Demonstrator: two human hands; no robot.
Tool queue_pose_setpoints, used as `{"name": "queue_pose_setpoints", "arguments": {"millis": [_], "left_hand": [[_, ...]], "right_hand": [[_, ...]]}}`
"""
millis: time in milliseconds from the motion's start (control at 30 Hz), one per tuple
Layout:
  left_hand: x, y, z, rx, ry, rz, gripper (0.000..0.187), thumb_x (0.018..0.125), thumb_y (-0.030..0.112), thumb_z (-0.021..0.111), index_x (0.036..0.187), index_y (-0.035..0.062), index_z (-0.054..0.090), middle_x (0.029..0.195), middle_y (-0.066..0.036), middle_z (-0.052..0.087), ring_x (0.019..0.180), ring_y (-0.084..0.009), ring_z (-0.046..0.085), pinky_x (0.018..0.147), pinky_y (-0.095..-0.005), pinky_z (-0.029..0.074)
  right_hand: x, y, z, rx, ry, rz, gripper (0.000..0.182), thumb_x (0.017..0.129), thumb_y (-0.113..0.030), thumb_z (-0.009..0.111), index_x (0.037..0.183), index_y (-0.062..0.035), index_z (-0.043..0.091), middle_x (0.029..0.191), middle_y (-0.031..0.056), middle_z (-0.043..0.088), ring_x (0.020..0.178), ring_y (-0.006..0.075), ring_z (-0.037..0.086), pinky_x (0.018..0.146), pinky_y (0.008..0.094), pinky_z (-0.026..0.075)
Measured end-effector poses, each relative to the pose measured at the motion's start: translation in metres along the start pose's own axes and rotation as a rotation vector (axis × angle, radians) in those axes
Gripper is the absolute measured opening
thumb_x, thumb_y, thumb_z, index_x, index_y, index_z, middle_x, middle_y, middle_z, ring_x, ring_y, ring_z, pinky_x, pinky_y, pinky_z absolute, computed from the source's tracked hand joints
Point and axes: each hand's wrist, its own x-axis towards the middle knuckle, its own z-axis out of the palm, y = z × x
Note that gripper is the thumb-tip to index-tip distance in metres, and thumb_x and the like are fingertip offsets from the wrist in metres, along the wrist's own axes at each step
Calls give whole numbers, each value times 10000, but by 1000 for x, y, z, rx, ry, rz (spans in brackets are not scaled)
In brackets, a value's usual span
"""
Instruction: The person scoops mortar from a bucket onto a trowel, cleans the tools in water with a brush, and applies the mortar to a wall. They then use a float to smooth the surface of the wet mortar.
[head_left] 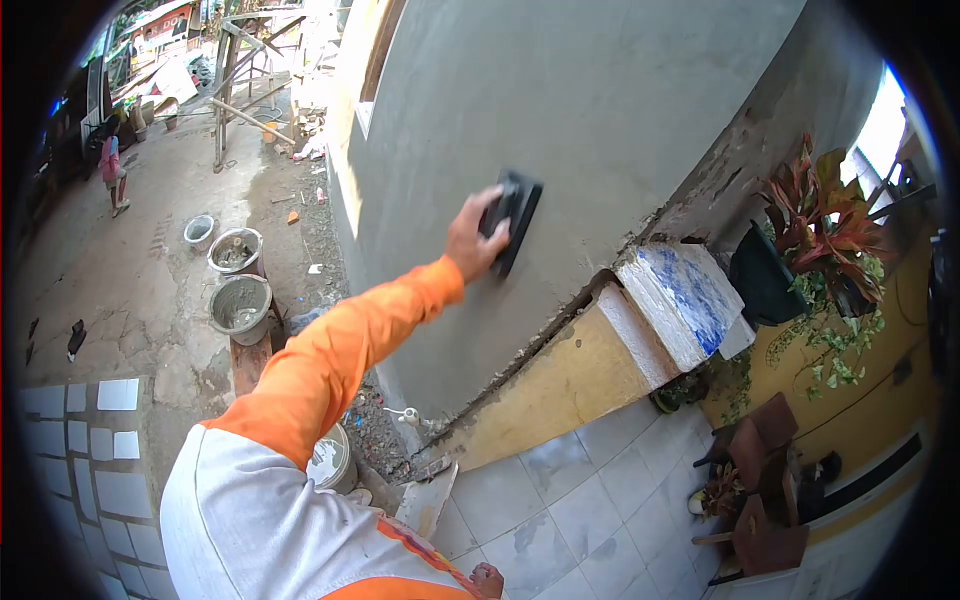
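A black float (pixel 518 222) lies against the grey plastered wall (pixel 450 110). My left hand (pixel 473 232) is wrapped round its handle, with the orange sleeve stretched out behind it. The float is slightly blurred. My right hand (pixel 487 579) shows low in the frame, near my body and above the tiled floor; its fingers are curled, and what they hold, if anything, is hidden. Below the plaster's ragged lower edge runs a yellow wall section (pixel 545 385) with a white and blue capped block (pixel 680 295) at its end.
Buckets with grey mix (pixel 240 306) stand left of my arm, and a white bucket (pixel 332 460) is beneath it. Potted plants (pixel 825 230) and brown chairs (pixel 765 495) are at the right. A wooden scaffold (pixel 228 90) stands behind. A person (pixel 112 168) is at the far left.
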Motion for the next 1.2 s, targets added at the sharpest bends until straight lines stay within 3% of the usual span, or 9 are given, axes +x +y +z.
{"name": "queue_pose_setpoints", "arguments": {"millis": [133, 267, 300, 367, 567, 700, 933, 1033, 1200], "left_hand": [[256, 76, 24, 129, -94, -102, 437, 788, 205, 655, 1190, 77, 539, 1117, -197, 587, 991, -377, 580, 857, -380, 485], [93, 34, 9, 71, -18, -99, 471, 791, 170, 641, 1234, 97, 498, 1120, -189, 579, 981, -355, 588, 879, -364, 478], [11, 6, 4, 16, -31, -91, 488, 815, 52, 621, 1275, 38, 460, 1085, -103, 578, 975, -159, 582, 862, -294, 467], [-107, -9, -7, -95, -56, -353, 528, 761, 72, 642, 1263, 67, 478, 1052, -142, 580, 935, -255, 608, 863, -321, 477], [133, -27, -9, 37, 5, -200, 495, 794, 62, 655, 1263, 99, 500, 906, -61, 572, 763, -129, 536, 692, -259, 469], [14, -23, -22, 23, -60, -153, 524, 764, 123, 694, 1255, 122, 513, 859, -20, 538, 704, -104, 494, 661, -247, 454], [131, 54, 9, 44, -70, 296, 516, 762, 70, 681, 1250, 83, 511, 973, -136, 592, 778, -251, 577, 731, -336, 496], [-31, 30, -16, 8, -284, 207, 531, 732, 23, 671, 1236, 32, 506, 1080, -198, 598, 983, -330, 615, 863, -362, 502], [91, 69, 14, -39, -70, 230, 496, 737, 41, 681, 1212, 73, 541, 1048, -145, 611, 927, -285, 621, 802, -334, 509]], "right_hand": [[-2, 22, 14, 39, -7, 83, 334, 848, -197, 638, 1090, 29, 594, 881, 154, 672, 691, 208, 671, 618, 318, 519], [15, 81, -7, 49, 16, 141, 367, 867, -225, 632, 1132, 24, 578, 950, 166, 675, 765, 219, 682, 667, 321, 526], [29, 119, -2, -336, -44, -145, 329, 859, -214, 578, 1124, -21, 600, 1058, 162, 642, 933, 268, 618, 799, 359, 494], [53, 163, 19, -705, -81, -442, 316, 850, -202, 523, 1117, -65, 623, 1167, 157, 609, 1101, 316, 553, 930, 396, 461], [69, 209, 30, -1004, -178, -451, 332, 807, -164, 555, 1118, -74, 629, 1136, 149, 628, 1070, 288, 578, 925, 398, 466], [66, 184, 9, -832, -178, -420, 332, 807, -155, 558, 1122, -73, 628, 1134, 149, 628, 1072, 279, 579, 924, 392, 467], [96, 205, 42, -1043, -78, -450, 352, 802, -170, 588, 1143, -89, 617, 1152, 115, 626, 1100, 247, 565, 923, 358, 466], [107, 231, 64, -1085, -111, -469, 399, 786, -191, 612, 1177, -113, 601, 1181, 100, 615, 1121, 233, 554, 934, 353, 459], [80, 216, 97, -1004, -200, -352, 476, 746, -192, 650, 1215, -144, 585, 1234, 98, 588, 1145, 227, 540, 953, 352, 448]]}}
